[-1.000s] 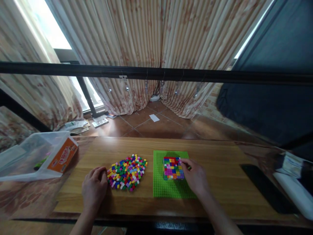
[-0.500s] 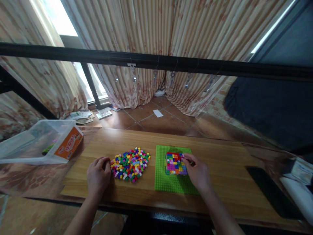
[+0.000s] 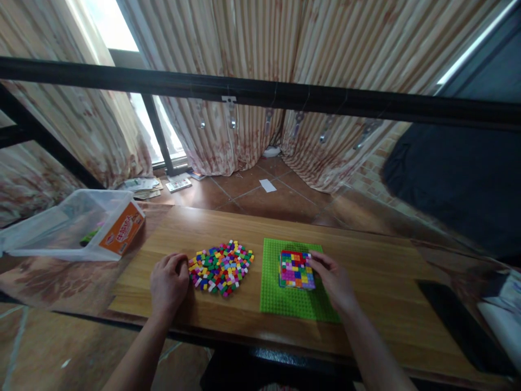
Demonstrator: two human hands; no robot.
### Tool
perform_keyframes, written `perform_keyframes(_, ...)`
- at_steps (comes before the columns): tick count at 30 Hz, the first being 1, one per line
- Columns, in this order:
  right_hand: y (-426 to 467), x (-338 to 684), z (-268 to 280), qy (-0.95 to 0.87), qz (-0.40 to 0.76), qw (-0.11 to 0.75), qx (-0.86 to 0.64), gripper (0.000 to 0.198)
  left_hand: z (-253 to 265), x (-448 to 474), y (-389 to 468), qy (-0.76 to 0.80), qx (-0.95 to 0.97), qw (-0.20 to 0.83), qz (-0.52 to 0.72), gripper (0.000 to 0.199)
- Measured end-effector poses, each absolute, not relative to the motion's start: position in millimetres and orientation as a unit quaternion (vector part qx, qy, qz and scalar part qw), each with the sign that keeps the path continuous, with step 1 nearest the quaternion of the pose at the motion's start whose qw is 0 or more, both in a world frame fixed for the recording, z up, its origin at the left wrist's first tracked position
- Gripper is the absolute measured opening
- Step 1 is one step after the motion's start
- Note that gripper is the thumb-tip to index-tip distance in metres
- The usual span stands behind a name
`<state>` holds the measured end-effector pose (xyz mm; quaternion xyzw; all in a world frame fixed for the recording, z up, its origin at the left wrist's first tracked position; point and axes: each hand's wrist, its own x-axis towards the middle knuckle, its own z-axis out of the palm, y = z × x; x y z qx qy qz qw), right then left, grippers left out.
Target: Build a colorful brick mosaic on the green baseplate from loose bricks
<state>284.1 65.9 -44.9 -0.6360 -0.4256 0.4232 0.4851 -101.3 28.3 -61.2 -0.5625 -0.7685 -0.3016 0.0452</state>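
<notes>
My right hand (image 3: 331, 277) reaches in from the right, thumb and forefinger drawn close together at the far right corner of a multicoloured toy-brick block (image 3: 296, 269). The fingertips are touching it or just beside it; whether they pinch a single brick, I cannot tell. The block sits on a green studded baseplate (image 3: 271, 293), toward its far side, its top a patchwork of red, yellow, purple, blue and orange.

My left hand (image 3: 170, 283) rests on the wood-grain board (image 3: 382, 258), fingers curled, right against the left edge of a loose pile of small bricks (image 3: 222, 267) — I cannot tell if anything is tucked inside. Farther left stands a clear plastic bin (image 3: 81, 217) with an orange label (image 3: 122, 231), something green inside.
</notes>
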Motion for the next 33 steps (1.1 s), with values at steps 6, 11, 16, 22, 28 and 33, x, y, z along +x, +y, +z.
perform_keyframes(6, 65, 283, -47, -0.432, 0.443, 0.493, -0.612, 0.041, -60, -99, 27, -0.773, -0.560, 0.038, -0.294, 0.028)
perform_keyframes(11, 65, 284, -50, -0.441, 0.431, 0.497, -0.611, 0.040, -60, -99, 27, -0.774, -0.557, 0.041, -0.300, 0.028)
perform_keyframes(16, 66, 284, -48, -0.436, 0.441, 0.488, -0.615, 0.040, -59, -98, 27, -0.771, -0.560, 0.040, -0.301, 0.028)
perform_keyframes(22, 63, 291, -54, -0.401, 0.452, 0.533, -0.592, 0.042, -60, -98, 27, -0.768, -0.560, 0.034, -0.308, 0.026)
perform_keyframes(28, 48, 294, -47, -0.337, 0.395, 0.594, -0.615, 0.036, -61, -97, 25, -0.771, -0.555, 0.035, -0.311, 0.026)
perform_keyframes(33, 22, 258, -2, -0.431, 0.328, 0.549, -0.637, 0.031, -59, -95, 24, -0.769, -0.553, 0.029, -0.320, 0.024)
